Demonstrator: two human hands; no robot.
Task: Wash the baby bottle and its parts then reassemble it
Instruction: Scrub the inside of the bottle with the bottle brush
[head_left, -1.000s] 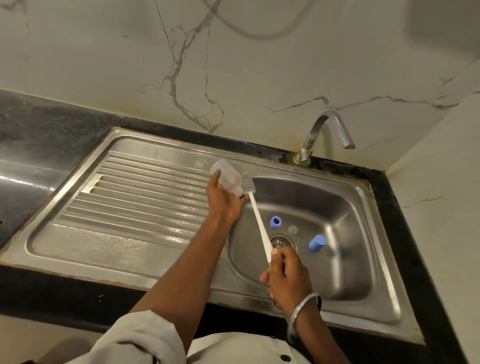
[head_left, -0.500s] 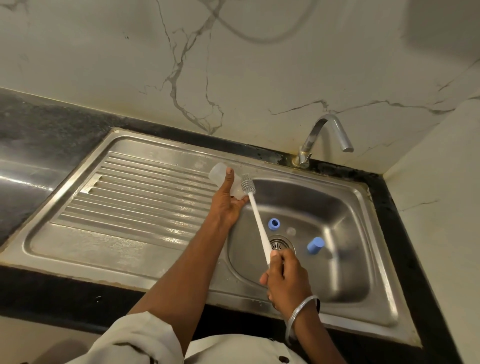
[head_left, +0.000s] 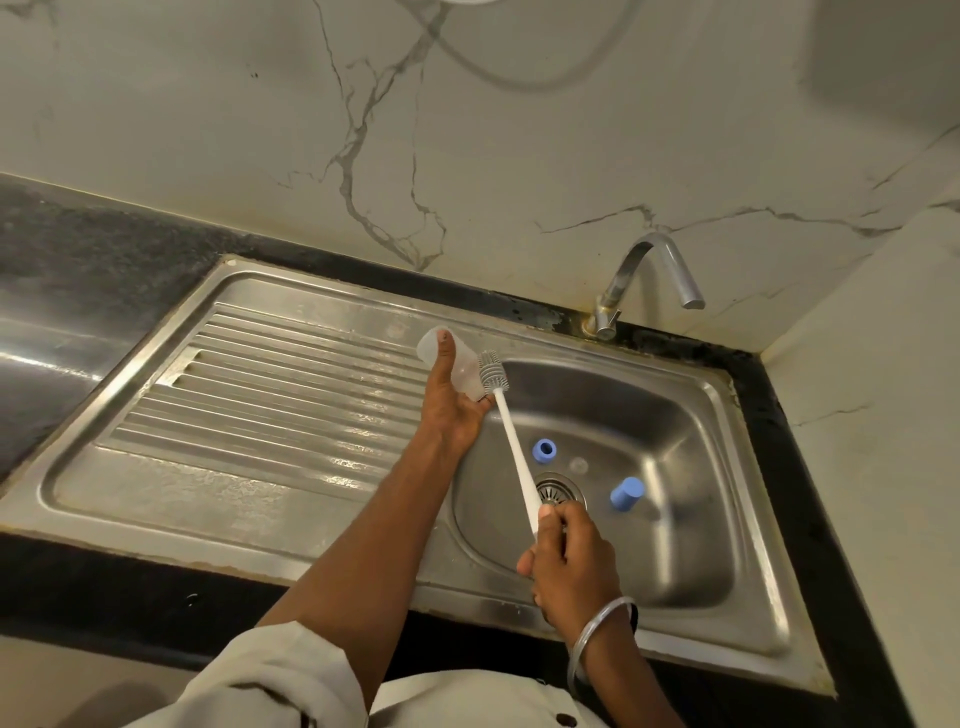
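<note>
My left hand (head_left: 451, 410) grips the clear baby bottle (head_left: 462, 371) on its side at the left edge of the basin, thumb lying along its top. My right hand (head_left: 569, 561) holds the white handle of a bottle brush (head_left: 511, 441); its grey bristle head sits at the bottle's mouth end. In the basin lie a blue ring (head_left: 544, 450), a blue cap (head_left: 626, 493) and a small clear nipple (head_left: 577, 464), all near the drain.
The steel sink (head_left: 691, 415) has a ribbed drainboard (head_left: 270, 395) on its left and a drain (head_left: 556, 489) in the middle. A tap (head_left: 649, 275) stands at the back, shut off. Black counter borders the sink; marble walls rise behind and at right.
The bottle has tipped a little further left in my left hand, and my thumb has slid along its top. The brush stays at the bottle's mouth.
</note>
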